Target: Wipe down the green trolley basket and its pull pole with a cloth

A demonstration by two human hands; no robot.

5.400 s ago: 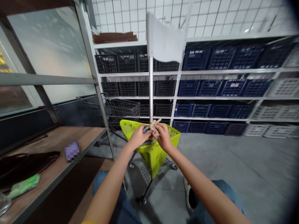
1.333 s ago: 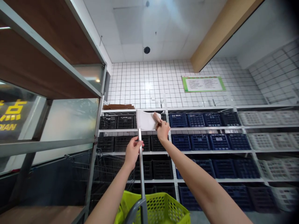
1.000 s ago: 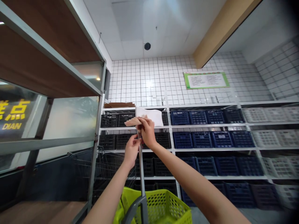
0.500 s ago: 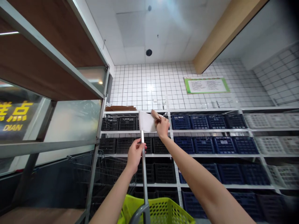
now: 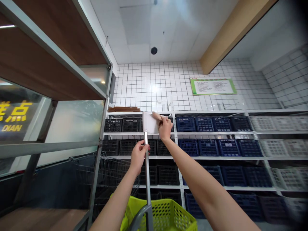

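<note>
My left hand (image 5: pixel 139 155) is closed around an upright metal pole (image 5: pixel 147 173), just below the white panel (image 5: pixel 150 124) at its top. In my right hand (image 5: pixel 165 127) is a small tan piece (image 5: pixel 157 115), perhaps a folded cloth, pinched and laid against the panel's upper right part. Its exact kind is hard to make out. The pole runs down to a grey handle (image 5: pixel 141 215) at a lime-green plastic basket (image 5: pixel 179 213), whose wall has many holes. My right fingers hide part of the panel.
Shelves behind hold rows of black crates (image 5: pixel 130 125), blue crates (image 5: pixel 198 147) and white crates (image 5: pixel 276 148). A metal rack (image 5: pixel 98 170) with brown boards stands close on the left. Behind it is a wire trolley (image 5: pixel 113 171). A green-edged notice (image 5: pixel 214 86) hangs on the tiled wall.
My right hand and the tan piece have shifted slightly left across the panel. My left hand keeps its hold on the pole. The camera view has shifted a little.
</note>
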